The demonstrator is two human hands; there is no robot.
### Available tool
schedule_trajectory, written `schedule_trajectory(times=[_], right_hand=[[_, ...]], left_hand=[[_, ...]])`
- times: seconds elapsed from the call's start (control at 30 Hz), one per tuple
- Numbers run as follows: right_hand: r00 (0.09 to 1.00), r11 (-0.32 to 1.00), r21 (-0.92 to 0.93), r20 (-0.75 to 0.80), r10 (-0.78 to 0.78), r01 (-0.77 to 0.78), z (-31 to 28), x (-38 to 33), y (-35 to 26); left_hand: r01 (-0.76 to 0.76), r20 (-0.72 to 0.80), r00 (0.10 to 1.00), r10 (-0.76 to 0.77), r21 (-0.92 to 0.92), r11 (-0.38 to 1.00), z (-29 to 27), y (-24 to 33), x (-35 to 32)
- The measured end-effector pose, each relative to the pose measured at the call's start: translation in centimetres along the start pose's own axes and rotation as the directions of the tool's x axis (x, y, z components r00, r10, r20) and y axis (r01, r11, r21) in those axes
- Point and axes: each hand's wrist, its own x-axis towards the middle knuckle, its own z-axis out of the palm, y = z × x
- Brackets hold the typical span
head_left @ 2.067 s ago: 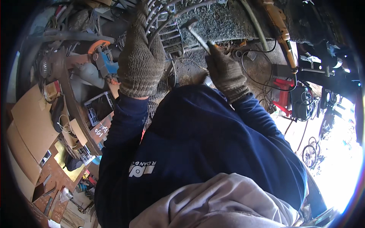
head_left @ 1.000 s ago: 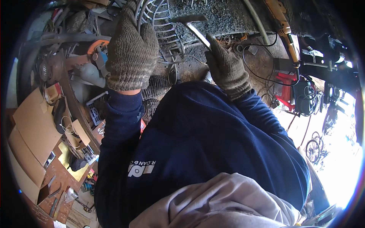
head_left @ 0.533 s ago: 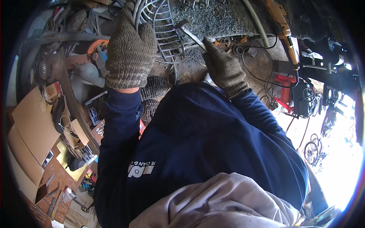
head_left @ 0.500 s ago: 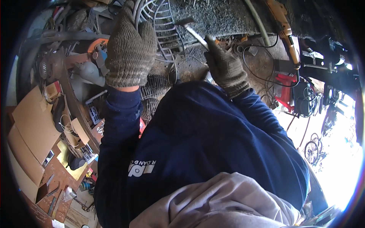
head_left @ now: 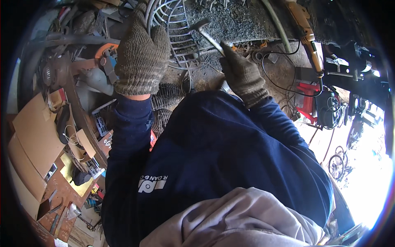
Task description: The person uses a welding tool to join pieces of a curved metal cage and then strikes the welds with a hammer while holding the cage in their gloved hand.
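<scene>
Both hands wear dirty knitted work gloves. My left hand is closed on the rim of a curved frame of metal rods, which is cut off by the top edge of the head view. My right hand grips the handle of a hammer. The hammer's head is just right of the frame's rods, over the dark surface; whether it touches a rod I cannot tell. The fingertips of my left hand are hidden behind the glove's back.
Beyond the frame lies a dark, grit-covered work surface. An orange corded power tool rests at the far right, its black cable looping down. Coiled wire pieces are below the frame. Cardboard covers a cluttered table at left.
My right hand and the hammer have shifted very slightly left. My left hand keeps its hold on the metal-rod frame, almost unmoved.
</scene>
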Motion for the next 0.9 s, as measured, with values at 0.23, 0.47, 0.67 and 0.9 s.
schedule_trajectory(times=[0.23, 0.47, 0.67, 0.9], right_hand=[[1.000, 0.989, -0.149, 0.005, 0.010, -0.009, 0.9, 0.6, 1.0], [0.992, 0.989, -0.095, -0.028, -0.120, 0.116, 0.6, 1.2, 0.2], [0.963, 0.977, -0.009, -0.166, -0.212, 0.214, -0.8, 0.5, -1.2], [0.937, 0.963, -0.011, -0.228, -0.264, 0.269, -1.4, 1.2, -0.7]], left_hand=[[0.034, 0.051, 0.998, -0.031, -0.052, 0.998, 0.0, -0.1, 0.5], [0.044, 0.048, 0.998, -0.048, 0.088, 0.995, 0.3, -1.3, 0.1], [0.008, 0.015, 1.000, -0.008, -0.021, 1.000, -0.1, -0.4, 0.0], [-0.023, -0.008, 1.000, 0.023, 0.011, 1.000, 0.2, -0.7, -0.1]])
